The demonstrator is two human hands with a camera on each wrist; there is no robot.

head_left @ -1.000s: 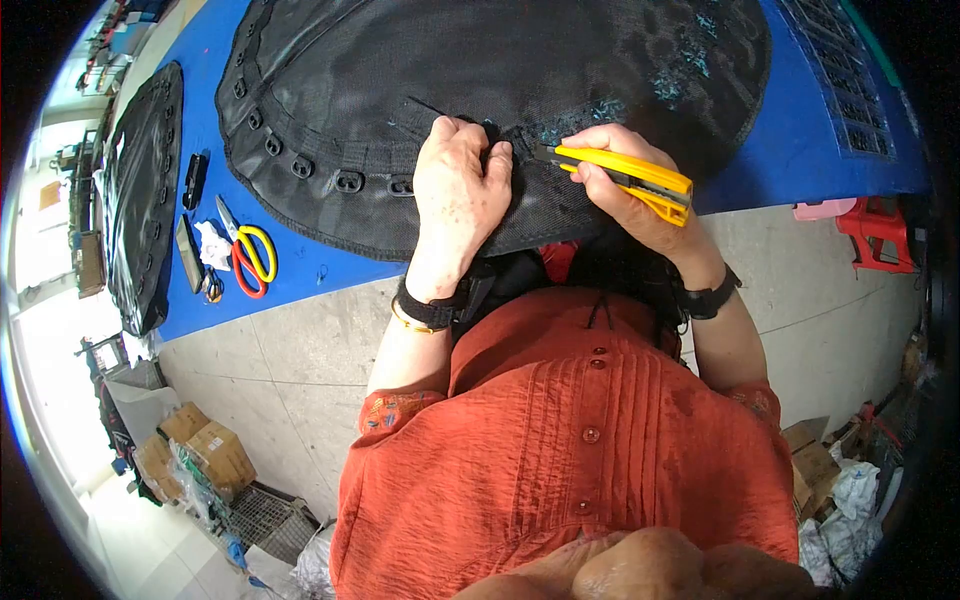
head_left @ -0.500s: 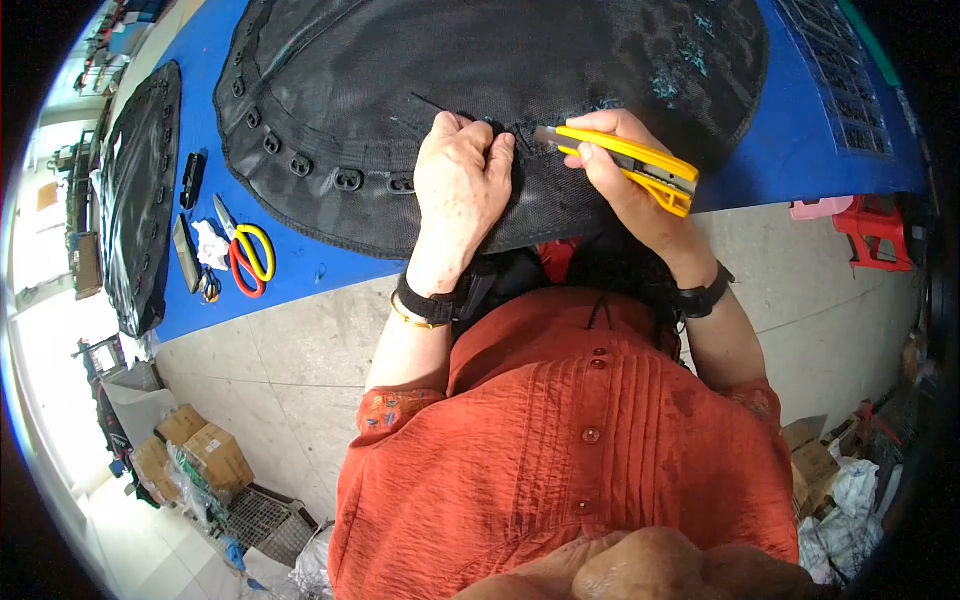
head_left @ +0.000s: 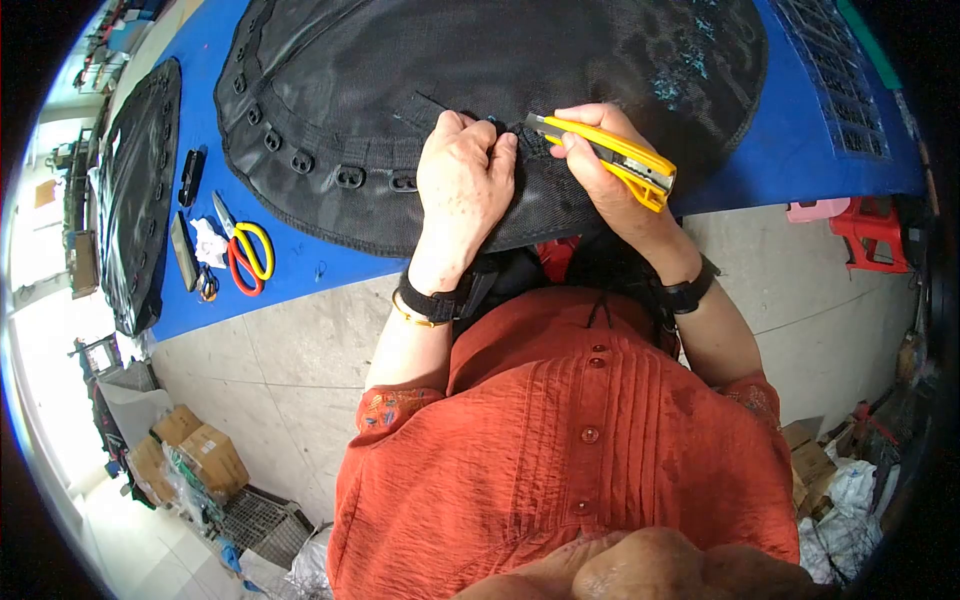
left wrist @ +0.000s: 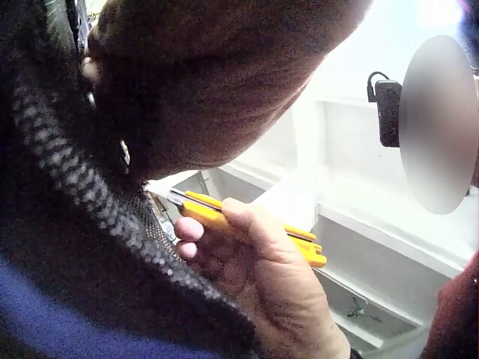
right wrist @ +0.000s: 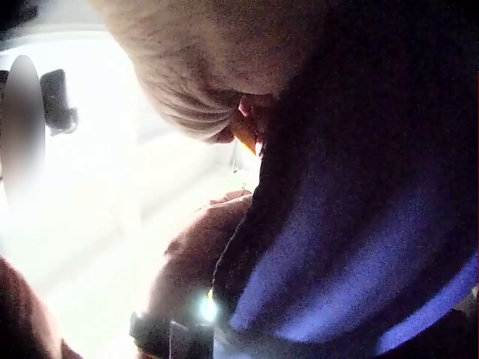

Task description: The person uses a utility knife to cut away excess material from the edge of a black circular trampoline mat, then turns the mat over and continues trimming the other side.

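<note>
While the left hand (head_left: 463, 188) grips black mesh (head_left: 480, 60), the right hand (head_left: 612, 192) holds a yellow cutter (head_left: 628, 151); scissors (head_left: 237, 232) lie on the table (head_left: 292, 268) at the mesh's eight o'clock.

The utility knife (head_left: 622, 157) has a smooth, plastic-looking body and a metal blade (head_left: 542, 125). Along the worktop's (head_left: 180, 315) near edge, the cloth (head_left: 480, 60) is mostly matt, woven like mesh, rough at its border; its eyelets (head_left: 350, 177) look like hard plastic. Towards the near left corner, scissors (head_left: 236, 232) pair shiny metal blades with smooth plastic-looking handles. The left-edge bundle (head_left: 138, 205) looks glossy, the worktop matt.
</note>
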